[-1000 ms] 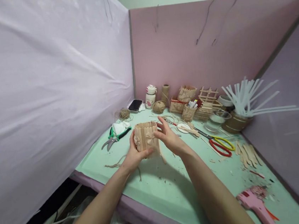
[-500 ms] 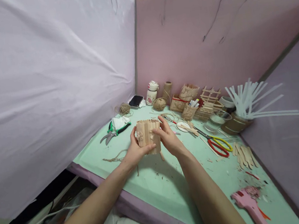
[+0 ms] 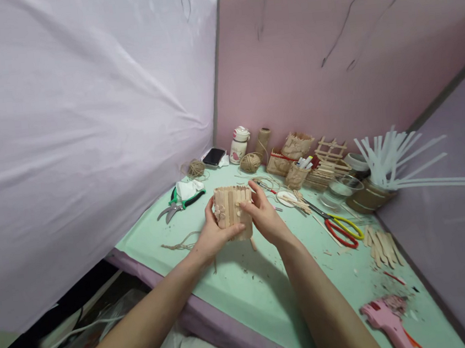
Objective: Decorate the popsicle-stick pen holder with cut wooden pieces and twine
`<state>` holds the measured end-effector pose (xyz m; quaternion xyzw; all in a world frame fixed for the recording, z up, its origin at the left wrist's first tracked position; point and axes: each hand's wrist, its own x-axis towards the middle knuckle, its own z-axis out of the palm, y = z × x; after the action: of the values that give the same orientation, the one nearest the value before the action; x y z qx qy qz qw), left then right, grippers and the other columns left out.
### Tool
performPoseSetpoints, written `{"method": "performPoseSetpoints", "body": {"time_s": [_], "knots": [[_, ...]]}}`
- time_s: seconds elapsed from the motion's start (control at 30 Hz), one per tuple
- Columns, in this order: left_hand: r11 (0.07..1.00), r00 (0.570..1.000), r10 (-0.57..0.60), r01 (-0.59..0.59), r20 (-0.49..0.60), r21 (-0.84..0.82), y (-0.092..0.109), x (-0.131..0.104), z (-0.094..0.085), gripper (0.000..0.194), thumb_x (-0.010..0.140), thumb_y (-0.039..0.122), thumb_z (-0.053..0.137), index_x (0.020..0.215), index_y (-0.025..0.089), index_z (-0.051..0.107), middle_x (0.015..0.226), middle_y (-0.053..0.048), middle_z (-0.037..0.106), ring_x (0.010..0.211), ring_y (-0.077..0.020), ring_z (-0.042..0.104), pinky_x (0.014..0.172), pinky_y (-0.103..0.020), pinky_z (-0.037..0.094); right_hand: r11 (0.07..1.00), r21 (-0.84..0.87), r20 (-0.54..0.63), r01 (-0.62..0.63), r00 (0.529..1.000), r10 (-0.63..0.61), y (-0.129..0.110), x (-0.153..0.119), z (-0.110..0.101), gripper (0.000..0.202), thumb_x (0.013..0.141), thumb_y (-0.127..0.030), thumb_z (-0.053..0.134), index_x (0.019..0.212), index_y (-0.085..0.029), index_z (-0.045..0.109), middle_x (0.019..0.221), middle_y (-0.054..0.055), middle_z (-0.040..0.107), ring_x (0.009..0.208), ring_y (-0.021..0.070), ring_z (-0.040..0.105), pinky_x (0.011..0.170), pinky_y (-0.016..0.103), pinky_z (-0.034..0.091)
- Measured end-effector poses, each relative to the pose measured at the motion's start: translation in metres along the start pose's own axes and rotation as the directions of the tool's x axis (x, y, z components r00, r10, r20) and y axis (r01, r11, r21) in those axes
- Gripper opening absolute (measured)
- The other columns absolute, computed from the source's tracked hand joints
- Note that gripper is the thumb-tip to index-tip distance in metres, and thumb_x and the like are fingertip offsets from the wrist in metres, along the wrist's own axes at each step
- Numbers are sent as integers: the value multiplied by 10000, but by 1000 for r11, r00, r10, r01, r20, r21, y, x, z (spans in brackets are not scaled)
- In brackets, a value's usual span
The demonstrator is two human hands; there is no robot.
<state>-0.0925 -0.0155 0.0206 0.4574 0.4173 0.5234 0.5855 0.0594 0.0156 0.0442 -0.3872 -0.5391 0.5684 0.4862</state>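
Observation:
Between my hands, raised over the table, is a small holder made of wooden craft sticks [image 3: 232,210] set upright side by side, with small pale decorations on its front. My left hand [image 3: 217,228] grips its left side and lower front, the thumb lying across the sticks. On the right side my right hand [image 3: 263,212] is closed round it, thumb on the front near a decoration and index finger at the upper edge. The far side and the other fingertips are hidden. Beneath it lie strands of twine [image 3: 179,244] on the table.
Green-handled pruning shears [image 3: 176,206] lie left of my hands. Scissors [image 3: 340,229], loose craft sticks [image 3: 383,246] and a pink glue gun [image 3: 385,321] are to the right. Behind stand a bottle [image 3: 239,145], twine balls [image 3: 250,162], a glass [image 3: 338,191] and a pot of white glue sticks [image 3: 370,195].
The whole view has shifted slightly, so the things appear a little further right and lower. Both hands keep the same hold on the craft-stick holder.

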Motion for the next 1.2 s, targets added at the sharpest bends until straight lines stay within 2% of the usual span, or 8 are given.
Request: {"method": "performPoseSetpoints", "body": {"time_s": [0.2, 0.43, 0.83, 1.2], "knots": [[1000, 1000, -14, 14, -22, -25, 4, -3, 3, 1224, 577, 328, 877, 1488, 252, 63, 1518, -191, 339, 1300, -308, 483, 1004, -440, 478, 997, 72, -58, 13, 998, -9, 3, 1, 3, 880, 742, -414, 715, 1489, -296, 265, 1463, 75, 456, 1267, 252, 504, 1059, 438, 411], [1000, 1000, 3, -4, -28, -5, 2, -3, 5, 1221, 582, 314, 876, 1485, 250, 57, 1525, -188, 329, 1303, -307, 477, 1023, -442, 462, 996, 87, -125, 6, 992, 5, 2, -1, 9, 833, 752, -468, 702, 1463, -280, 310, 1488, 70, 424, 1301, 238, 478, 1090, 404, 390], [999, 1000, 10, -11, -18, -43, 0, -1, 1, 1205, 594, 300, 875, 1487, 262, 68, 1500, -184, 373, 1286, -304, 501, 1011, -445, 475, 994, 93, -91, 65, 994, -56, 8, -1, 9, 827, 759, -472, 721, 1446, -275, 306, 1486, 87, 422, 1319, 235, 463, 1086, 400, 403], [999, 999, 19, -20, -30, -35, -4, 0, 0, 1221, 591, 306, 875, 1495, 262, 54, 1499, -185, 374, 1273, -302, 511, 1005, -449, 478, 994, 51, -80, 94, 993, -90, 6, -5, 11, 835, 780, -479, 696, 1472, -267, 278, 1510, 88, 394, 1356, 244, 419, 1136, 436, 331]]}}
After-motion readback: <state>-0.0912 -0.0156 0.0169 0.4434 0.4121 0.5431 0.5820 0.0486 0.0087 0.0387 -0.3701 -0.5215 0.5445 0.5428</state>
